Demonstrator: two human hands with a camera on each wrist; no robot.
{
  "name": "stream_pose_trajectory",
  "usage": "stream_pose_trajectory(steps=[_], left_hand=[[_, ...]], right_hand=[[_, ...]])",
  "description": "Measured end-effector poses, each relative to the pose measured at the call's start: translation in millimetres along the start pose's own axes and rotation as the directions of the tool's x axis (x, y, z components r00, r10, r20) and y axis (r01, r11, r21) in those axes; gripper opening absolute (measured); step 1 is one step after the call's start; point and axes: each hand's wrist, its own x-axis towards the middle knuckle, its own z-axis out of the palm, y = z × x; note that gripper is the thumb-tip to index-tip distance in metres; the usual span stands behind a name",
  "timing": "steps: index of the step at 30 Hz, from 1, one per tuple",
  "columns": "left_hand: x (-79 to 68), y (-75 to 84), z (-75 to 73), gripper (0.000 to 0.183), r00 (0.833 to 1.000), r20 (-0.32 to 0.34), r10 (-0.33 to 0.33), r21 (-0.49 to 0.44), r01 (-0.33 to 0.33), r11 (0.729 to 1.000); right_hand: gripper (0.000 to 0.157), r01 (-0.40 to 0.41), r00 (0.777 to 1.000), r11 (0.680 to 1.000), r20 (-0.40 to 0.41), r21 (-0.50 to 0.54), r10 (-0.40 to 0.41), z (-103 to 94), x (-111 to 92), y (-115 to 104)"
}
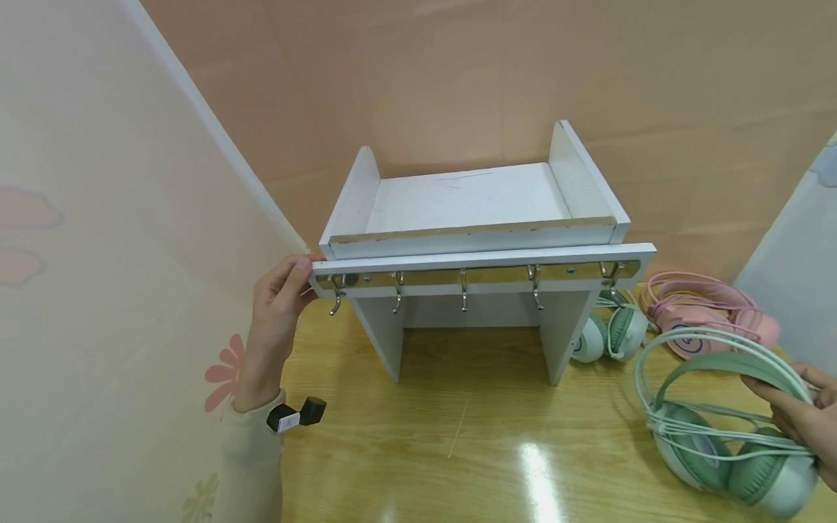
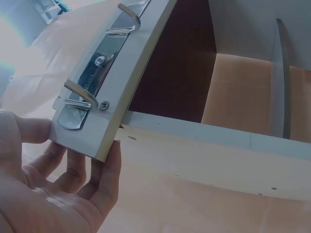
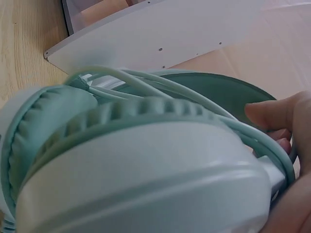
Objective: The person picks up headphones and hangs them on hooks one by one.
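A small white wooden shelf (image 1: pixel 467 200) stands against the back, with a white hook rail (image 1: pixel 431 277) across its front. The rail carries several metal double hooks on a shiny strip. My left hand (image 1: pixel 277 305) holds the rail's left end, and in the left wrist view the thumb and fingers of the left hand (image 2: pixel 63 189) bend around that end. At the right edge my right hand (image 1: pixel 811 418) grips mint-green headphones (image 1: pixel 693 447) by the headband, their cable looped around them. In the right wrist view the white-backed ear cup of the headphones (image 3: pixel 146 170) fills the foreground.
Another pair of green headphones (image 1: pixel 628 330) lies beside the shelf's right leg. Pink headphones (image 1: pixel 713 319) lie behind, near the right wall. A pale wall (image 1: pixel 131 290) rises close on the left. Below is a glossy wood-grain surface (image 1: pixel 418 450).
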Motion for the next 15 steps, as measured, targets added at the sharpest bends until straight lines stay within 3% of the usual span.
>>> stream_pose_trajectory(steps=[5,9,15], left_hand=[[2.9,1.4,0.8,0.03,1.0,0.007,-0.012,0.012,0.012,1.0],[3.4,1.4,0.2,0.033,1.0,0.006,-0.02,0.022,0.02,1.0],[6.8,0.4,1.4,0.031,0.999,0.03,-0.011,0.02,0.01,1.0]], right_hand=[[0.038,0.119,0.992,0.983,0.013,0.143,-0.122,3.4,1.2,-1.2],[0.038,0.148,0.987,0.97,0.036,0.193,-0.158,4.7,0.3,-4.0],[0.037,0.165,0.985,0.978,0.034,0.127,-0.171,4.3,-2.9,-8.2]])
